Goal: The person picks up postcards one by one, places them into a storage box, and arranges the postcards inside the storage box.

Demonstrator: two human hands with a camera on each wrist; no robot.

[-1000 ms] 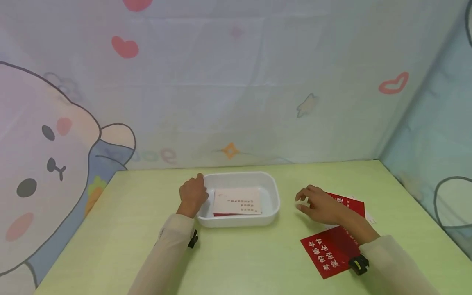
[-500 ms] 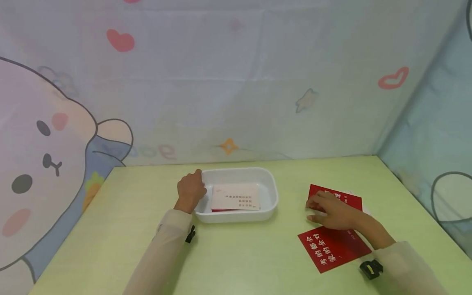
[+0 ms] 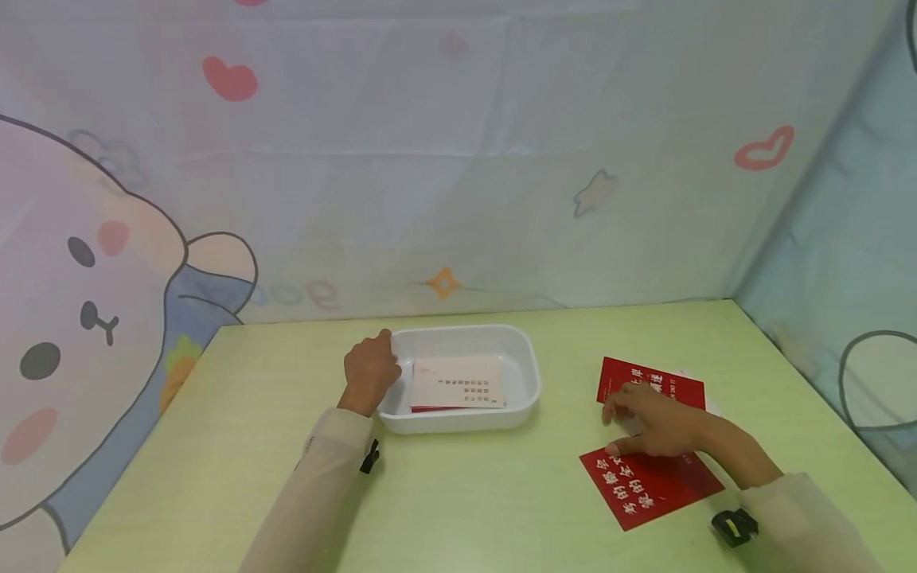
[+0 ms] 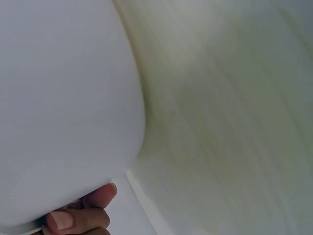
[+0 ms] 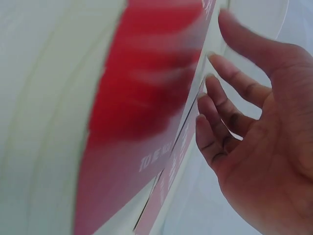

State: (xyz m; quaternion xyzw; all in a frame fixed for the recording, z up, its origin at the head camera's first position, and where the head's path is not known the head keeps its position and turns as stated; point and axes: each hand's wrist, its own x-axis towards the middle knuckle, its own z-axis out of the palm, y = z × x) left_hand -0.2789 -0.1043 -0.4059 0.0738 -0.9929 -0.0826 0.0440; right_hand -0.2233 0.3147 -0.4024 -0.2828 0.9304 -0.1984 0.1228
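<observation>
My left hand (image 3: 370, 370) grips the left end of a white plastic tray (image 3: 458, 422). Curled fingers (image 4: 80, 220) show at the tray's edge in the left wrist view. Inside lies a small stack of cards (image 3: 458, 382), a pale printed one on top and red below. Over to the right, my right hand (image 3: 659, 422) hovers low across two red cards with white lettering, its fingers spread and loosely bent. The thumb overlaps the nearer red card (image 3: 645, 497); the fingertips reach over the farther red card (image 3: 680, 388). In the right wrist view, nothing sits between the fingers and thumb.
A white card edge (image 3: 712, 407) peeks out beneath the farther red card. The pale green table (image 3: 466, 509) runs back to a printed cloth backdrop (image 3: 401, 199), with another cloth (image 3: 845, 263) along the right side.
My right hand has moved right and toward me, from beside the cards to over them, its thumb now at the nearer red card. My left hand keeps its grip on the tray.
</observation>
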